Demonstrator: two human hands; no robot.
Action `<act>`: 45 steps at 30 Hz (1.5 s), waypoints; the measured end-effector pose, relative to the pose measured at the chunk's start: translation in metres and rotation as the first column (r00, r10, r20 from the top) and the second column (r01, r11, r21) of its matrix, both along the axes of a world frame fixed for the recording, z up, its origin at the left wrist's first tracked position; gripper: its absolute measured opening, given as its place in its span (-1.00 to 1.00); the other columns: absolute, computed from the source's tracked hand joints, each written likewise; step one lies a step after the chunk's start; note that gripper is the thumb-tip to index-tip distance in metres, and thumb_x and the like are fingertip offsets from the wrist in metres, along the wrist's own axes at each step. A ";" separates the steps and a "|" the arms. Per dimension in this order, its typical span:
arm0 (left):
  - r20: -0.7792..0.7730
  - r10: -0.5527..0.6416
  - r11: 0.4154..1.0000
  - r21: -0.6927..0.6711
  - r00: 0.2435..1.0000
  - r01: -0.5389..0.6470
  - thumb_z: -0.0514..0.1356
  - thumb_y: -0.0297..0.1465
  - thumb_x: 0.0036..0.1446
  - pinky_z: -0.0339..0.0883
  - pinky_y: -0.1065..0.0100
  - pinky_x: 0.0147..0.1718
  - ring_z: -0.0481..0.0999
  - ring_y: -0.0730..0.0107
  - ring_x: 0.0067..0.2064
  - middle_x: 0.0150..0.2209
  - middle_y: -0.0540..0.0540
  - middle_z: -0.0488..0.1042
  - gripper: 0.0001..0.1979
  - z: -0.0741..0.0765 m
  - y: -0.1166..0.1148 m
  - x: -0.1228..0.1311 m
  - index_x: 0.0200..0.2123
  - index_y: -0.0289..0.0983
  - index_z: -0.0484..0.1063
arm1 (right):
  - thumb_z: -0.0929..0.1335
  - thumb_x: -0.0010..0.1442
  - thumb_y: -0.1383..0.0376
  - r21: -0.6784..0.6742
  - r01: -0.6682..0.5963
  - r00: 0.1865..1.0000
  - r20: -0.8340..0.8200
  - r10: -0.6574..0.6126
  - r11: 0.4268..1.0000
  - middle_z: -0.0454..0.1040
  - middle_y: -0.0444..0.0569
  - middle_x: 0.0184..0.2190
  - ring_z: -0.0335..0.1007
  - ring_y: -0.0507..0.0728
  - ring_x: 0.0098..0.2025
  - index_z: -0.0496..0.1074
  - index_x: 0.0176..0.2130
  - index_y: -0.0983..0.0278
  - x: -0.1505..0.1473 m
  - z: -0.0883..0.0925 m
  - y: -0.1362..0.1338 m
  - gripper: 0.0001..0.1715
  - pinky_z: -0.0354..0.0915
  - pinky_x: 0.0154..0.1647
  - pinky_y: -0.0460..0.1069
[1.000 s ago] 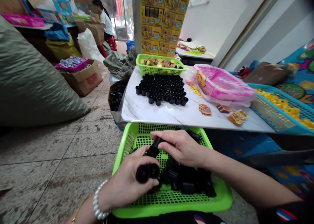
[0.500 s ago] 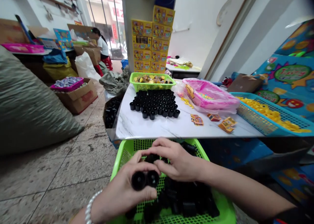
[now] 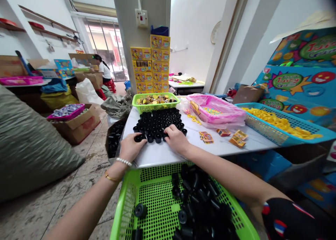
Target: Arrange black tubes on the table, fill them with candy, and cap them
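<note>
My left hand (image 3: 132, 146) and my right hand (image 3: 176, 139) reach over the white marble table (image 3: 168, 152). Both rest at the near edge of a block of several upright black plastic cups (image 3: 160, 122). The left fingers curl round a black cup (image 3: 138, 138) at the block's front left corner. At the front row the right fingers are bent down, pinched on a cup that they mostly hide. Below, a green mesh basket (image 3: 154, 205) holds several loose black cups (image 3: 199, 201).
On the table stand a green basket of small items (image 3: 155, 101), a pink tray in a plastic bag (image 3: 215, 112), small packets (image 3: 223, 136) and a blue basket of yellow rings (image 3: 278, 122). A box of black cups (image 3: 113, 140) and a grey sack (image 3: 28, 145) sit left. A person works far back.
Both hands left the green basket with black cups in them and moved up and forward onto the table, to the front of the cup block. The camera tilted up.
</note>
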State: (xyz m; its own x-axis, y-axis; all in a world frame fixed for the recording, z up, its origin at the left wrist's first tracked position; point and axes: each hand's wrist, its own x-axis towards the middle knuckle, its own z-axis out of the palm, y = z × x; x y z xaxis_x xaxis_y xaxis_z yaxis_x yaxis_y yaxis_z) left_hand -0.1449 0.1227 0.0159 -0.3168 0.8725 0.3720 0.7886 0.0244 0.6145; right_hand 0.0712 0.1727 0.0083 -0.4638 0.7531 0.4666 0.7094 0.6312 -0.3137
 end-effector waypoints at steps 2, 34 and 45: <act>-0.023 0.000 1.000 0.007 1.000 0.000 0.32 -0.29 -0.12 0.32 0.11 0.06 0.53 0.00 -0.04 -0.16 -0.19 0.59 -0.68 -0.002 0.008 0.004 -0.23 -0.23 0.57 | 0.28 0.18 0.46 0.011 -0.019 1.000 0.007 0.019 1.000 0.37 0.04 -0.13 0.41 0.12 -0.20 0.42 -0.13 0.29 -0.002 -0.003 0.001 -0.75 0.32 -0.13 -0.03; -0.151 0.016 0.993 -0.111 0.988 -0.033 0.27 -0.19 -0.10 0.33 0.18 -0.23 0.46 0.12 -0.32 -0.47 -0.07 0.41 -0.75 -0.004 -0.041 -0.019 -0.39 -0.22 0.43 | 0.36 0.20 0.33 -0.253 -0.209 0.976 -0.119 0.184 0.945 0.53 -0.05 -0.38 0.41 0.04 -0.41 0.51 -0.24 0.30 0.107 0.009 -0.113 -0.87 0.34 -0.32 -0.04; 0.123 0.049 0.997 -0.062 0.991 -0.041 0.26 -0.26 0.03 0.43 0.29 -0.27 0.56 0.29 -0.29 -0.27 -0.08 0.58 -0.55 -0.002 -0.046 0.013 -0.02 -0.26 0.30 | 0.41 0.17 0.26 -0.340 -0.319 0.799 0.406 0.444 0.885 0.51 0.04 -0.27 0.44 0.13 -0.33 0.51 -0.14 0.29 0.064 0.006 -0.108 -0.76 0.24 -0.39 -0.02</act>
State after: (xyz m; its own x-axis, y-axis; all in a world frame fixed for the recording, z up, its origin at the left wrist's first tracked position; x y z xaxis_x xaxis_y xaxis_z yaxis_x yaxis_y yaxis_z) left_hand -0.1320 0.0772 0.0134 -0.3970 0.8757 0.2750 0.7032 0.0976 0.7042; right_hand 0.1355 0.0644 0.0138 -0.8488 0.5265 -0.0482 0.5251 0.8290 -0.1925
